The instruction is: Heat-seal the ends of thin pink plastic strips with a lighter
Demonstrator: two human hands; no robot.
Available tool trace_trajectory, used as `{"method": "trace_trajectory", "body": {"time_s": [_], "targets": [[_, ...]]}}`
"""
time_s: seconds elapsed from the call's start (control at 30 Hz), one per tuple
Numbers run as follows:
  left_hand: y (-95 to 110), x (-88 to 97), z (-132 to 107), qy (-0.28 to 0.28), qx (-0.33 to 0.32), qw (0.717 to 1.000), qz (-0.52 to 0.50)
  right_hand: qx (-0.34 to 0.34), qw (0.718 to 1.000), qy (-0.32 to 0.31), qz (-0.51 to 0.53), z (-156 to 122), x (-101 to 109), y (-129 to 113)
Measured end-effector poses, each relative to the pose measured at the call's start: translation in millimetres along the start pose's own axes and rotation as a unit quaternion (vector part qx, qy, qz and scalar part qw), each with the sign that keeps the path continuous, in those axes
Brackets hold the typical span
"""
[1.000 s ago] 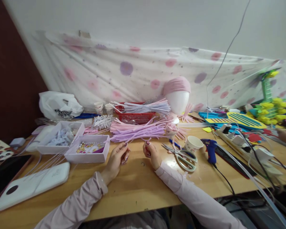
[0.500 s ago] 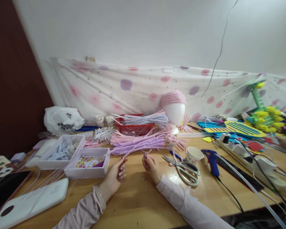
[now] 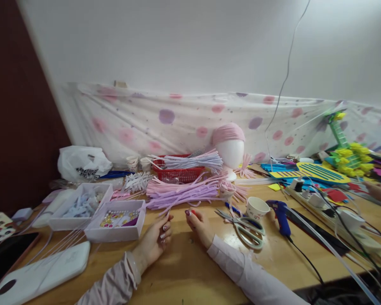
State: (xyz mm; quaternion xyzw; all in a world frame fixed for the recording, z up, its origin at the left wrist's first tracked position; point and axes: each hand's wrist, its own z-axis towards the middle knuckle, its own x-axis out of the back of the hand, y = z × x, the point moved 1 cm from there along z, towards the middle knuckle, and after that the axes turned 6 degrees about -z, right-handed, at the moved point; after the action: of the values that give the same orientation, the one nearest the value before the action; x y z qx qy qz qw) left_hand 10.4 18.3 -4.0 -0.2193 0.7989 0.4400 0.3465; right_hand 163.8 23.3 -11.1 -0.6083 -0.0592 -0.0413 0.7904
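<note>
My left hand [image 3: 155,241] is closed in a pinch over the table. A thin pale tip shows at its fingertips, and it seems to run up into a lavender pipe cleaner [image 3: 178,199] that slants across the pile. Just to the right, my right hand [image 3: 200,226] is also pinched closed, thumb against fingers; what sits in it is too small to make out. A gap lies between the two hands. Behind them is a heap of pink and lavender pipe cleaners [image 3: 193,193]. Scissors [image 3: 249,239] with pale handles lie right of my right hand.
A paper cup [image 3: 257,208] and a blue glue gun [image 3: 281,218] stand beyond the scissors. Left are white boxes [image 3: 116,233] of gems and a phone [image 3: 47,273]. A foam head [image 3: 231,152], red basket [image 3: 180,175] and power strip [image 3: 324,209] line the back. Another person's hand [image 3: 379,192] shows far right.
My right hand has shifted slightly left, and my left hand slightly right, so the gap between them is narrower. The view has tilted up a little.
</note>
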Motion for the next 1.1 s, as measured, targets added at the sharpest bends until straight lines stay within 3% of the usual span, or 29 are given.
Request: {"method": "trace_trajectory", "body": {"time_s": [0.2,0.57,0.9,1.0,1.1], "targets": [[-4.1,-4.4,-3.7,-0.056,0.027,0.998,-0.011,-0.016,1.0,-0.013,0.002,1.7,-7.0,-4.4],[-17.1,-3.2,2.0,-0.032,0.054,0.996,0.067,-0.033,0.997,-0.068,0.026,0.5,-8.9,-2.2],[-16.6,-2.6,-8.3,-0.119,0.048,0.975,0.182,-0.121,0.988,-0.044,0.089,1.0,-6.1,-2.1],[-15.8,-4.7,-14.2,-0.142,0.042,0.959,0.239,-0.093,0.994,-0.001,0.065,1.3,-3.0,-3.1],[-17.0,-5.2,-16.9,-0.146,0.037,0.947,0.283,-0.019,0.999,0.042,0.024,1.5,1.4,-7.7]]}}
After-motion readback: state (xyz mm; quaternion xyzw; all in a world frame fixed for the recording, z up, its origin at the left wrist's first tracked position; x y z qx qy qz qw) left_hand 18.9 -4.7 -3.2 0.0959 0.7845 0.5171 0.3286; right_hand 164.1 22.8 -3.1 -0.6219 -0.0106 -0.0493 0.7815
